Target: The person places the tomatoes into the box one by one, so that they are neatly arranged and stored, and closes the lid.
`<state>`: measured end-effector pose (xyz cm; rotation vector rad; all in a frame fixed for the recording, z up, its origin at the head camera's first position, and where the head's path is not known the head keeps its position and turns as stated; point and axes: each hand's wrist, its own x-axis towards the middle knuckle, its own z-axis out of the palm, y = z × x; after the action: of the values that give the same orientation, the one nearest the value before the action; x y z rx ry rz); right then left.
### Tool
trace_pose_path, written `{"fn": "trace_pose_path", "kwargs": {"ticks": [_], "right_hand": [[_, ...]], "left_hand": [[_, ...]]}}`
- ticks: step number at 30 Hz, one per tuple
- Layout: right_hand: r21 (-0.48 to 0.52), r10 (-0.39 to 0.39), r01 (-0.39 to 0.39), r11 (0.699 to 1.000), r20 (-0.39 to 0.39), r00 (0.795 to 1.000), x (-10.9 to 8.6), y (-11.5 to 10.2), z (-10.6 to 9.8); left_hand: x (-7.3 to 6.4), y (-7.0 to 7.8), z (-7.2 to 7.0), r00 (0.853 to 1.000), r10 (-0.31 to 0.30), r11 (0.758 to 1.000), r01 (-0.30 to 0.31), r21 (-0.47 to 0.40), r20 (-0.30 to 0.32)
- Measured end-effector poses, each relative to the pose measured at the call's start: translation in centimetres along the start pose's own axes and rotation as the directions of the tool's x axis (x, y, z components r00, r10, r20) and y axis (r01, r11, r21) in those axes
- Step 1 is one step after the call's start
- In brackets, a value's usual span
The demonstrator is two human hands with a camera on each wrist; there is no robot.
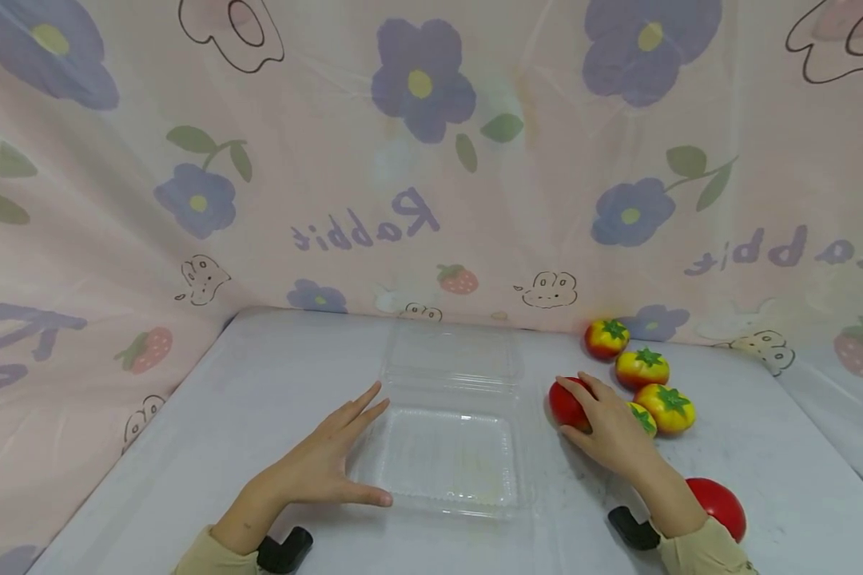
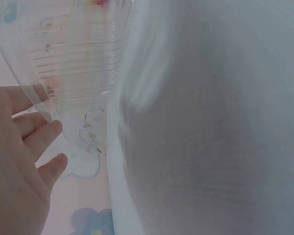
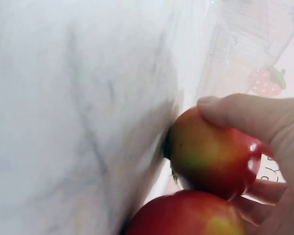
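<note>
A clear plastic clamshell box (image 1: 442,511) lies with its lid (image 1: 449,351) folded back on the white table. My left hand (image 1: 316,467) is at the box's left side, thumb and fingers spread wide and holding nothing. In the left wrist view its fingers (image 2: 41,139) overlap the clear plastic. To the right of the box, my right hand (image 1: 614,435) grips a red toy tomato (image 1: 566,403) between thumb and fingers. The right wrist view shows this tomato (image 3: 210,152) with its green calyx toward the table, close beside another tomato (image 3: 181,218).
Several red-and-yellow toy tomatoes with green star tops, one of them (image 1: 665,409) close behind my right hand, are grouped at the right. Another red one (image 1: 719,507) lies beside my right forearm. A patterned cloth (image 1: 417,200) hangs behind the table (image 1: 244,375).
</note>
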<state>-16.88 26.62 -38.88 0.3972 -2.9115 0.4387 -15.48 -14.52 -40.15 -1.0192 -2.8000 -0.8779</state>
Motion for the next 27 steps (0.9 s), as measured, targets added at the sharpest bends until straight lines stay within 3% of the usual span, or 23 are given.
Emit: {"fn": "trace_pose_path", "kwargs": {"ticks": [14, 27], "right_hand": [[0.007, 0.015, -0.015, 1.000, -0.026, 1.000, -0.29, 0.18, -0.27], [0.054, 0.001, 0.005, 0.999, -0.109, 0.994, -0.17, 0.09, -0.30]], "left_hand": [[0.21, -0.05, 0.11, 0.999, 0.031, 1.000, -0.031, 0.007, -0.009], [0.18, 0.05, 0.05, 1.000, 0.025, 1.000, -0.025, -0.002, -0.010]]}}
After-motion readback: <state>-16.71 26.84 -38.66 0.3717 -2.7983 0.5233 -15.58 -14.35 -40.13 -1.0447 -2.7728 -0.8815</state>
